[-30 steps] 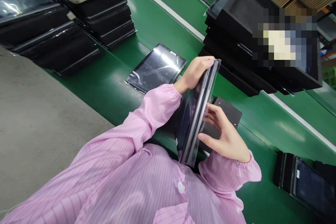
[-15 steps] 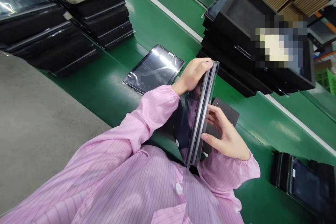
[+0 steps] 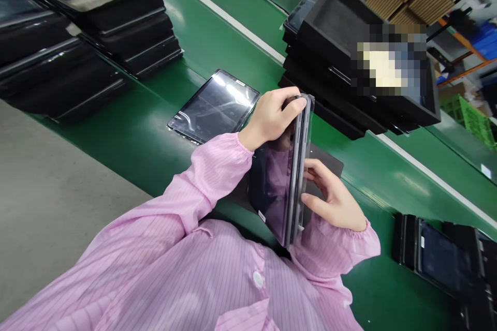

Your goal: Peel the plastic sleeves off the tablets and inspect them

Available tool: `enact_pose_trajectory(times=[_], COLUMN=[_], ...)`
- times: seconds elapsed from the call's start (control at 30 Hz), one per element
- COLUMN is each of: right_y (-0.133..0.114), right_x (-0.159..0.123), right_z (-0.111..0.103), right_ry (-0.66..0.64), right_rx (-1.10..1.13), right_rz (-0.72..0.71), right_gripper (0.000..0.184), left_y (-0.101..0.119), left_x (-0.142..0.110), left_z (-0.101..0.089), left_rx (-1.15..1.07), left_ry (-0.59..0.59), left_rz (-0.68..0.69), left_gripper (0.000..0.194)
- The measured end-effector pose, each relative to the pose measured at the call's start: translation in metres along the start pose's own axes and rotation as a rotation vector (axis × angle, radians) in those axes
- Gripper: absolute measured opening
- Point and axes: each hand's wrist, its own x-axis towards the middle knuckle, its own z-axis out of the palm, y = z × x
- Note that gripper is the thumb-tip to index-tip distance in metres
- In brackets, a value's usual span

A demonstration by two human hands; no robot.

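Two tablets [image 3: 272, 186], wrapped in clear film, stand upright on edge and pressed together in front of my chest. A dark screen with a small white label faces left. My left hand [image 3: 274, 116] is closed over their upper end, thumb on the near edges. On the other side, my right hand [image 3: 334, 196] has its thumb and fingers apart, the fingertips at the tablets' right face; whether they press on it is hard to tell. Beneath lies a dark flat pad [image 3: 328, 163], partly hidden. Another tablet [image 3: 215, 106] lies screen up beyond my left wrist.
Stacks of black trays [image 3: 128, 26] stand at the upper left. More black trays [image 3: 322, 15] are piled at the upper right, with a blurred patch over the top one. Several tablets [image 3: 442, 256] sit among black holders at the lower right. The green bench [image 3: 147, 150] borders grey floor.
The view has shifted slightly, moving the bench things leftward. The pair of tablets has turned a little, showing more of the left screen. Both hands keep about the same places on it.
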Motion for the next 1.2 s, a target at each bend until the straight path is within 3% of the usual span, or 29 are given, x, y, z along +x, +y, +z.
enact_pose_trajectory(times=[0.2, 0.5, 0.7, 0.9, 1.03, 1.2], right_y=[-0.001, 0.008, 0.009, 0.008, 0.004, -0.001], right_x=[0.000, -0.001, -0.002, -0.003, 0.004, 0.017], right_z=[-0.002, -0.011, -0.013, -0.009, 0.012, 0.041], right_ry=[0.013, 0.034, 0.036, 0.009, 0.190, 0.370], right_rx=[-0.013, 0.014, 0.023, 0.063, 0.130, 0.211], right_rz=[-0.004, -0.016, -0.029, -0.089, -0.175, -0.261], right_gripper=[0.047, 0.046, 0.045, 0.032, 0.045, 0.079], left_y=[-0.003, 0.011, 0.011, 0.012, 0.016, 0.018], left_x=[-0.001, -0.007, -0.008, -0.007, -0.010, -0.016], left_z=[0.001, -0.001, -0.002, 0.001, 0.004, 0.007], left_rx=[0.061, 0.197, 0.202, 0.086, -0.087, -0.349], left_ry=[0.026, 0.095, 0.096, 0.048, -0.045, -0.122], left_rz=[0.001, 0.004, 0.014, 0.027, 0.051, 0.130], left_gripper=[0.039, 0.037, 0.034, 0.032, 0.038, 0.050])
